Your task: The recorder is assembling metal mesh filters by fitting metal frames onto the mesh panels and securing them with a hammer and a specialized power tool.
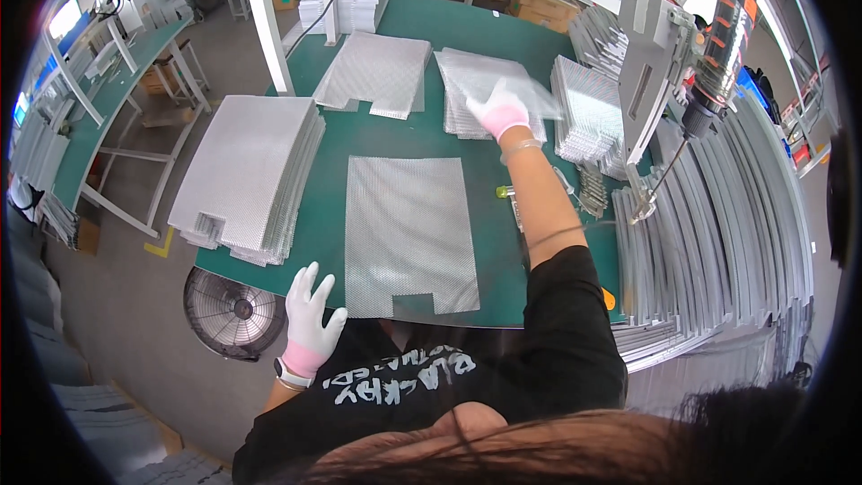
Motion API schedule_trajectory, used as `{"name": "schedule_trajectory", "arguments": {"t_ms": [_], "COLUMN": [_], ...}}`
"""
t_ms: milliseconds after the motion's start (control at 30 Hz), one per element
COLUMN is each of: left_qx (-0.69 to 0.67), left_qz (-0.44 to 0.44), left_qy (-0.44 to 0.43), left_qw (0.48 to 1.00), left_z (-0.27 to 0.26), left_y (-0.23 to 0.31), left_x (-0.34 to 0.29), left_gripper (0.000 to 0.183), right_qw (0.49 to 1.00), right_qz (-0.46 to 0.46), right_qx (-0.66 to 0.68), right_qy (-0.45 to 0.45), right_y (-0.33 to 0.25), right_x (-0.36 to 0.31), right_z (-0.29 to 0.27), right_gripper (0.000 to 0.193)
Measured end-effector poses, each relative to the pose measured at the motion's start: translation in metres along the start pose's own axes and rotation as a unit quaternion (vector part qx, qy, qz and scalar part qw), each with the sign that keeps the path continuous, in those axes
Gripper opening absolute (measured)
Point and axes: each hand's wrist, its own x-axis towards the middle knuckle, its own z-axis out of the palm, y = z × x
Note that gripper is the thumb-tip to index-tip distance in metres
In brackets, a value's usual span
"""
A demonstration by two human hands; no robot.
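Note:
My right hand [501,110], in a white glove with a pink cuff, reaches to the far right stack of mesh sheets [467,117]. Its fingers are on a thin grey mesh sheet [537,101] at the top, which sits askew and is blurred at its right corner; the fingertips are partly hidden. Nearer to me, one mesh sheet [409,224] lies flat on the green table, its notched edge toward me. My left hand [314,319], gloved alike, hovers off the table's front edge beside that sheet's near left corner, fingers spread and holding nothing.
A tall sheet stack [247,171] stands left, more mesh sheets [377,72] behind. At right are film-wrapped parts [584,108], long metal profiles [718,233] and a hanging orange power screwdriver [723,45]. A green-capped tool [505,191] lies by my right forearm. A floor fan [235,310] stands below left.

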Motion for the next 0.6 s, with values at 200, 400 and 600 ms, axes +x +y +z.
{"name": "schedule_trajectory", "arguments": {"t_ms": [200,400,600], "left_qx": [-0.014,-0.04,-0.043], "left_qz": [0.005,0.008,0.005], "left_qy": [-0.006,-0.006,-0.02], "left_qw": [1.0,0.999,0.999], "left_z": [0.001,0.008,0.006], "left_y": [0.005,0.006,0.014], "left_x": [0.003,-0.007,-0.01], "left_gripper": [0.058,0.057,0.058], "right_qw": [0.986,0.971,0.973], "right_qz": [0.01,-0.159,0.032], "right_qx": [0.121,0.045,0.183], "right_qy": [0.111,0.173,0.14], "right_y": [0.016,0.031,0.039], "right_x": [-0.003,-0.011,0.011], "right_z": [-0.028,-0.014,-0.004], "right_gripper": [0.104,0.083,0.094]}}
